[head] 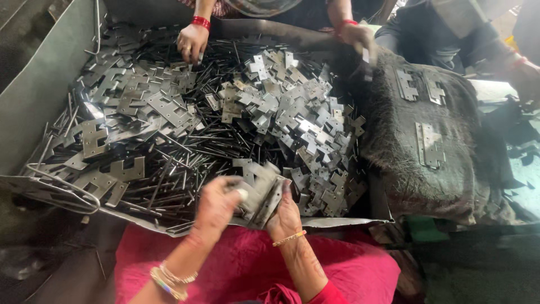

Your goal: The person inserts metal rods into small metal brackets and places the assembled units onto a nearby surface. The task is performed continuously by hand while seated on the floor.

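Hinge leaves (260,191) — two or so — sat clamped between our left hand (216,205) and right hand (286,217). Three finished hinges (428,145) lay on dark cloth (394,157) — a co-worker's hand (191,42) dug into the pile (185,118).

We sit at the near edge of a tray (34,101) heaped with hinge leaves (281,112) and pins (219,141). Our hands meet just over that near edge, the left hand (216,205) beside the right hand (284,217), with a hinge (260,191) held between them. The pins lie mostly in the middle of the heap, the leaves to either side. Right of the tray lies a mat (394,146), and on it rest joined hinges (419,84) at the far end and one more hinge (430,145) nearer. At the tray's far edge another person's hand (191,42) touches the heap; their other hand (357,39) is over the mat's far corner.
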